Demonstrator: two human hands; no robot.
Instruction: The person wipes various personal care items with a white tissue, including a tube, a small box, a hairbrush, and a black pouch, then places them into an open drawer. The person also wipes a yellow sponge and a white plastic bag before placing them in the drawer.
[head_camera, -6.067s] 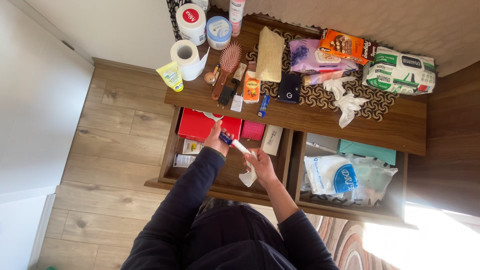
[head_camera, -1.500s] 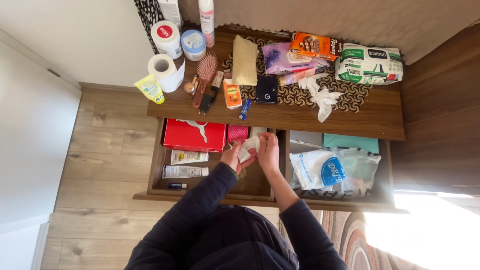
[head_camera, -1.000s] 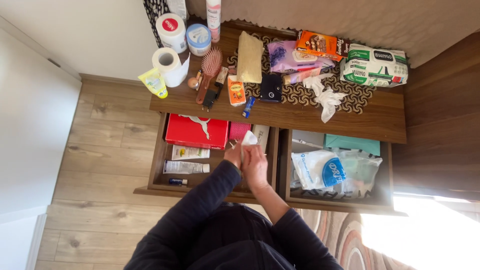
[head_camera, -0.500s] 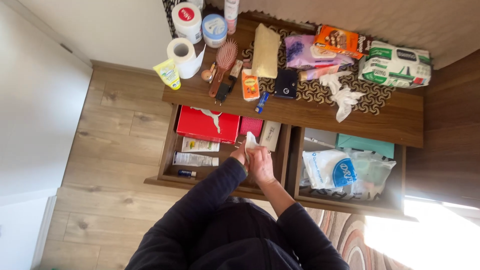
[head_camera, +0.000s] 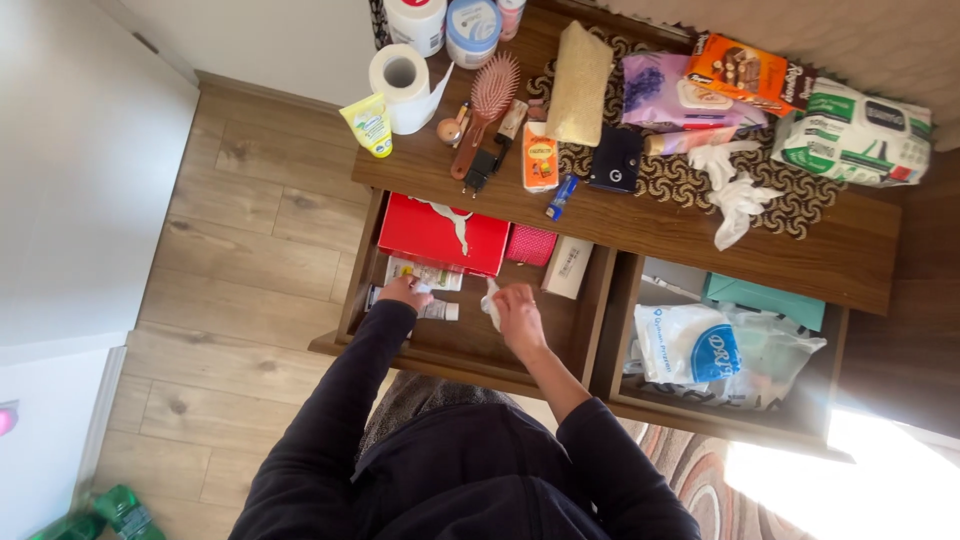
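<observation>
I stand over a wooden dresser with both drawers pulled out. My right hand (head_camera: 518, 308) hovers in the left drawer (head_camera: 345, 300) and holds a crumpled white tissue (head_camera: 491, 300). My left hand (head_camera: 403, 294) rests at the drawer's left side on a white tube (head_camera: 440, 311), its fingers over it; a second white tube (head_camera: 430, 274) lies just beyond. A red box (head_camera: 445, 235), a small pink case (head_camera: 532, 245) and a white carton (head_camera: 567, 267) sit at the drawer's back.
The dresser top (head_camera: 640, 222) carries a paper roll (head_camera: 398, 80), a yellow tube, a hairbrush (head_camera: 485, 105), jars, a dark wallet (head_camera: 614, 160), wipe packs and crumpled tissues (head_camera: 733, 195). The right drawer holds plastic bags (head_camera: 700, 345) and a teal box. Wood floor lies to the left.
My hands were together around the tissue; the left hand has moved away to the tubes on the drawer's left, while the right keeps the tissue. The view shifted left.
</observation>
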